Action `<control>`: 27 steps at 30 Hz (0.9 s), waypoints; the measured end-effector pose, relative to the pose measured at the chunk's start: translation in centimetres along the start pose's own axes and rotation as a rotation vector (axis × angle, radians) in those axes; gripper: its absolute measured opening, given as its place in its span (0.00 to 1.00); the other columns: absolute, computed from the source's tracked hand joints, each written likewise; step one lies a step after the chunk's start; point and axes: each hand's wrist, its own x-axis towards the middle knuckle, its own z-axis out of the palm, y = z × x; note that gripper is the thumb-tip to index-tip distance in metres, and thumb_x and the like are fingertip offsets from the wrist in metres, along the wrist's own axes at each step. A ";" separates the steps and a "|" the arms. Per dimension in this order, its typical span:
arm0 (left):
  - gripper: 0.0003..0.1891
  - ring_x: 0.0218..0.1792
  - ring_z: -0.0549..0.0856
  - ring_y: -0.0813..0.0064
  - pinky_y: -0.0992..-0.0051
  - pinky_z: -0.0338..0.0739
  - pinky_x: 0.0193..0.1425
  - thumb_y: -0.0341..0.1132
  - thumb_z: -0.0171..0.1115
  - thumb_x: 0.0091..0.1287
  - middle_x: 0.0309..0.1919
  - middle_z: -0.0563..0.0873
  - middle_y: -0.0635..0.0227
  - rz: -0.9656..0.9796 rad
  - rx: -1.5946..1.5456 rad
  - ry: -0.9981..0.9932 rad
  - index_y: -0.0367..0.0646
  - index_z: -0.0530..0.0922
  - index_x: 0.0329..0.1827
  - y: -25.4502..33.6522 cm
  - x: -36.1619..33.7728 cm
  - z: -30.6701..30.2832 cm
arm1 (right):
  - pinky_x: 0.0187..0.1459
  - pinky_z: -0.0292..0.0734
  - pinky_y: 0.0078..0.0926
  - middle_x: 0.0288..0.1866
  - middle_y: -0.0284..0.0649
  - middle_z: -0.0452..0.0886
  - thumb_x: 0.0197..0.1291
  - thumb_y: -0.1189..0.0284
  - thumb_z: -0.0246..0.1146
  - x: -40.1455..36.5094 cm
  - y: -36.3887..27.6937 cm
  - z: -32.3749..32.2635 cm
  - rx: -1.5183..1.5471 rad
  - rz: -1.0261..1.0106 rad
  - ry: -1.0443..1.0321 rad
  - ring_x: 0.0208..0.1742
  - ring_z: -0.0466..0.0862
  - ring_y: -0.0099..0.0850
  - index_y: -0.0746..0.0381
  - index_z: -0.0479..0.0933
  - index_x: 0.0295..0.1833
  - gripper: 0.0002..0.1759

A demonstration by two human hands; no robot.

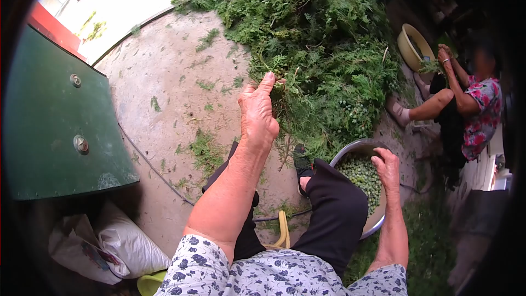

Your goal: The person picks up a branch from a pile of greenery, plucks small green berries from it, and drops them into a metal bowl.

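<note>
My left hand (257, 107) is stretched forward at the edge of the green heap, thumb up and fingers closed round a leafy evergreen sprig (286, 101). Part of the sprig blends into the foliage behind it. My right hand (388, 167) is over the right side of a metal basin (373, 226), its fingers loosely bent and apart, with nothing visible in them. Many small pale-green cones (359, 178) fill the basin, which stands beside my right knee.
A large heap of cut evergreen branches (323, 38) lies ahead. At right a seated person (476, 98) handles a sprig near a yellow basin (406, 49). A green metal door (60, 120), white sacks (129, 238) and a cable (145, 159) are at left.
</note>
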 end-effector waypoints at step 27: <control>0.08 0.30 0.80 0.83 0.81 0.74 0.37 0.26 0.64 0.56 0.30 0.84 0.70 0.022 0.507 -0.561 0.37 0.81 0.39 -0.1 -2.6 0.3 | 0.19 0.65 0.11 0.25 0.29 0.77 0.57 0.72 0.63 6.3 -21.7 6.1 0.892 -0.176 0.048 0.19 0.70 0.13 0.66 0.80 0.35 0.07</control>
